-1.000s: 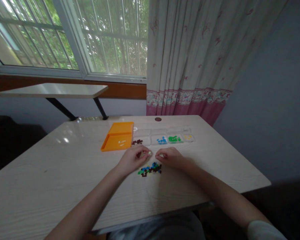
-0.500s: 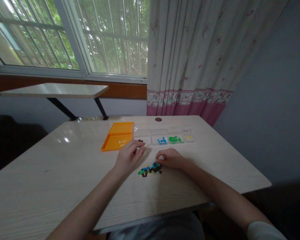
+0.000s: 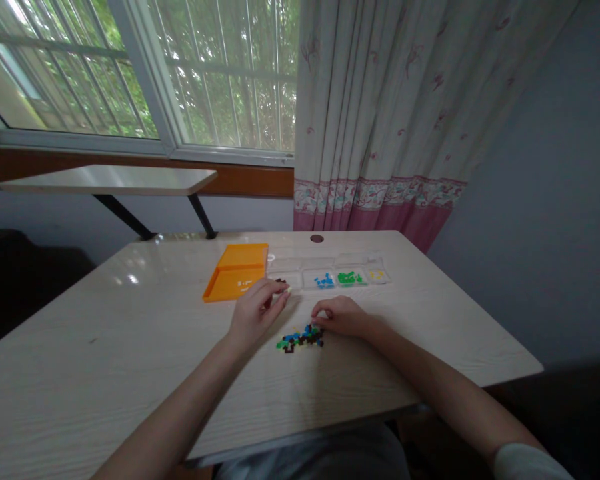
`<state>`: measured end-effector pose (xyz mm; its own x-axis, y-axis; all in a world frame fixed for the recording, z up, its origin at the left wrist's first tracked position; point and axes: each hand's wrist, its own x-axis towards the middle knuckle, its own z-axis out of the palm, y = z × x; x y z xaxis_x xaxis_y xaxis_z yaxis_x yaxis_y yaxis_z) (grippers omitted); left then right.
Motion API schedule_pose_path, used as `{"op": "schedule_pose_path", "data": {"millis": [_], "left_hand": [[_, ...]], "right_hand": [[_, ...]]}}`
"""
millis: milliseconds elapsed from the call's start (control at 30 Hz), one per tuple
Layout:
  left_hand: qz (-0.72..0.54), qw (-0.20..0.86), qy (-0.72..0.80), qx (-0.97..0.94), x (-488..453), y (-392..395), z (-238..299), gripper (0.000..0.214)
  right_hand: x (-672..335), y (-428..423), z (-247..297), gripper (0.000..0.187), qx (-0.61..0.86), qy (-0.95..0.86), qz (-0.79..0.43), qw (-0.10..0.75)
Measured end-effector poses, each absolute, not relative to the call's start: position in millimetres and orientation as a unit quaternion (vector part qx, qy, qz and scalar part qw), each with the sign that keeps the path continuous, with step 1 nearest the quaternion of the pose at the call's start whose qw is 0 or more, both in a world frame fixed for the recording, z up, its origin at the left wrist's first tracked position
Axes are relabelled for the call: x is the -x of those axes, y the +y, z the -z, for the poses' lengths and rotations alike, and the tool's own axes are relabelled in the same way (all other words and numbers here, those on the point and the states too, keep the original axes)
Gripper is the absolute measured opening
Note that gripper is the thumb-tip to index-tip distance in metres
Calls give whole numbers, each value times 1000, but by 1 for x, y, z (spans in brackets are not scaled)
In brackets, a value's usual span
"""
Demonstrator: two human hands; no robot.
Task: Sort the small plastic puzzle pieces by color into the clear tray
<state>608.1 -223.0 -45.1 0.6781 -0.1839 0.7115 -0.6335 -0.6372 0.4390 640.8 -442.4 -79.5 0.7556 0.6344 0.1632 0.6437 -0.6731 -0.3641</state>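
Observation:
My left hand (image 3: 256, 310) reaches forward over the table, fingers pinched on a tiny pale piece beside the dark pieces in the clear sorting tray (image 3: 293, 265). My right hand (image 3: 341, 315) rests curled on the table, its fingertips touching the far edge of a small pile of blue, green and dark pieces (image 3: 300, 338). What the right fingers hold, if anything, is hidden. The tray's compartments hold blue pieces (image 3: 323, 281), green pieces (image 3: 349, 277) and yellow pieces (image 3: 377, 273).
An orange open box (image 3: 237, 272) with a few white pieces lies left of the tray. The pale wooden table (image 3: 105, 347) ends at a window wall with a shelf (image 3: 105, 179) and a curtain (image 3: 405, 120).
My left hand moved forward from beside the right hand to the tray's near left compartment. My right hand slid slightly toward the pile.

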Motion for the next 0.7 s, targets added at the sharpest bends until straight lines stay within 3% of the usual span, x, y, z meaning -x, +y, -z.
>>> {"op": "schedule_pose_path", "data": {"millis": [167, 467, 700], "left_hand": [[-299, 327, -219, -869, -613, -218, 43, 17], [-234, 168, 77, -955, -639, -179, 53, 29], [-196, 160, 100, -962, -647, -168, 62, 32]], "right_hand": [[-640, -444, 76, 16, 913, -355, 1, 200], [-644, -449, 79, 21, 902, -378, -16, 207], [-645, -450, 80, 19, 893, -400, -13, 207]]}}
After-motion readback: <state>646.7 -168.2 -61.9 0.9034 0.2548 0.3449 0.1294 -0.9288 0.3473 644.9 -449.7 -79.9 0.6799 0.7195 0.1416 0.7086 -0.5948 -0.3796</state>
